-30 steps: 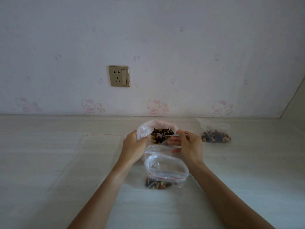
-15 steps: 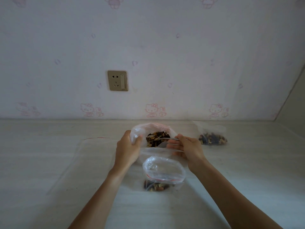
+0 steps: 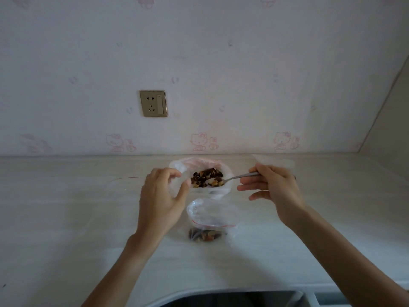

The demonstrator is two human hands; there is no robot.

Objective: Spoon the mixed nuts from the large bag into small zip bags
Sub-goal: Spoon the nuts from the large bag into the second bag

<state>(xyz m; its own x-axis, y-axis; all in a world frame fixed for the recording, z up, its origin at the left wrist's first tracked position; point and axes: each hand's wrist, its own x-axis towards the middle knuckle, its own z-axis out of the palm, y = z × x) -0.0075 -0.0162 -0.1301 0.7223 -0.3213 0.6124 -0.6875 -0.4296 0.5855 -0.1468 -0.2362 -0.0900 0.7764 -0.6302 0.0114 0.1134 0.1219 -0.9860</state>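
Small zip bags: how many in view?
3. One open small zip bag with nuts, nearest the person; an empty small zip bag flat at left; a third small zip bag mostly hidden behind the right hand.

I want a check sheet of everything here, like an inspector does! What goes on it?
Surface: pale counter, a dark sink edge at its near side.
Job's things: big bag open, nuts inside; spoon dipped into them. Small zip bag open in front, a few nuts at its bottom. A flat empty zip bag lies to the left.
Clutter: another plastic bag behind the right hand, contents hidden.
Hands: left hand holds the big bag's rim; right hand pinches the spoon handle.
Cables: nothing seen.
Surroundings: patterned wall with a socket.
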